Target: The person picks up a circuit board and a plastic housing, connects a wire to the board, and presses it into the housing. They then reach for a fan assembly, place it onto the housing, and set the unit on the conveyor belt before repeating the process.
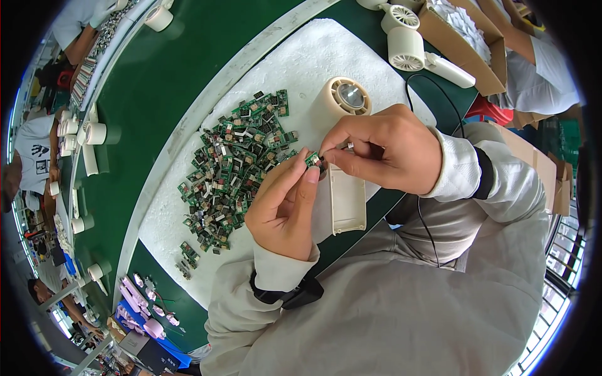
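Both hands pinch one small circuit board over a cream fan body.

The left hand [285, 210] and right hand [382, 153] grip the green board [311, 158], probably touching the fan body [345, 188] near the white pad's [301, 62] edge, with the board pile [235, 166] just beside.

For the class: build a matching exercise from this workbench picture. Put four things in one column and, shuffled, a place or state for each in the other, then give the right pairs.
Things
1. small green circuit board
2. heap of small green circuit boards
3. cream plastic handheld fan body
4. brown cardboard box

Places or states
A. far side of the bench, holding white pieces
B. pinched between the left hand and right hand
C. piled loose on the white foam mat
D. lying on the mat under both hands

Pairs: 1-B, 2-C, 3-D, 4-A
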